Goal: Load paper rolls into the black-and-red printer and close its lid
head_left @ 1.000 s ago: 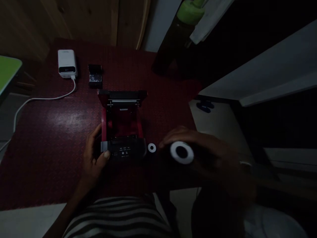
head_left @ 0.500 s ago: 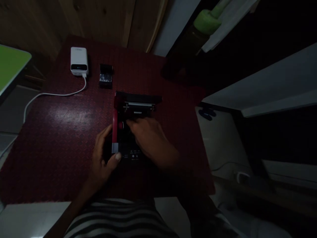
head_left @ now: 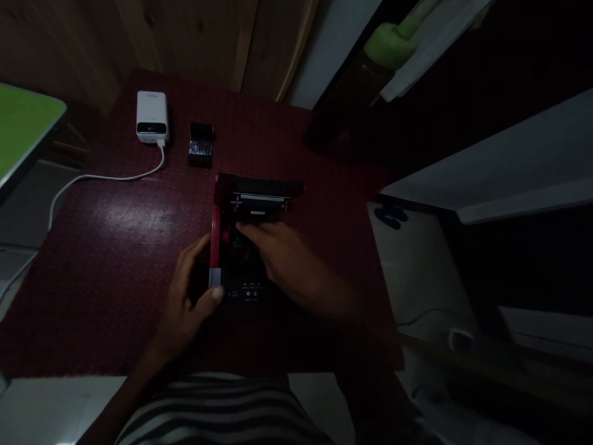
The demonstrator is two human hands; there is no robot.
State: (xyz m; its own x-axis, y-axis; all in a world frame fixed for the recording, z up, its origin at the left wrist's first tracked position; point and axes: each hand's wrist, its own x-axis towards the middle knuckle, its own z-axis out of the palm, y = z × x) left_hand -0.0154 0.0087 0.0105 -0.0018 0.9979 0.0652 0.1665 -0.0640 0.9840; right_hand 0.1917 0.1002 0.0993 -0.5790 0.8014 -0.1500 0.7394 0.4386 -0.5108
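Note:
A black and red machine that looks like a small label printer [head_left: 215, 238] stands on the table with its lid raised at the far side. My left hand [head_left: 188, 303] grips its left side, thumb on the front panel and fingers along the outer wall. Into the open compartment reaches my right hand [head_left: 282, 256], coming from the right. Its index finger and thumb are near a red knob [head_left: 226, 236] on the inner left wall, and the other fingers are curled. Darkness hides whatever lies between those fingertips. Behind the machine, to the left, lies a pair of black ribbon rolls [head_left: 201, 145].
On the dark red patterned table [head_left: 125, 266], a white power bank [head_left: 152, 116] with a white cable [head_left: 106, 178] sits at the back left. A bottle with a green top [head_left: 389, 46] stands at the back right. A green board [head_left: 28, 127] juts in from the left.
My right hand has shifted slightly to the right inside the machine. My left hand keeps its hold. The whole view has moved a little.

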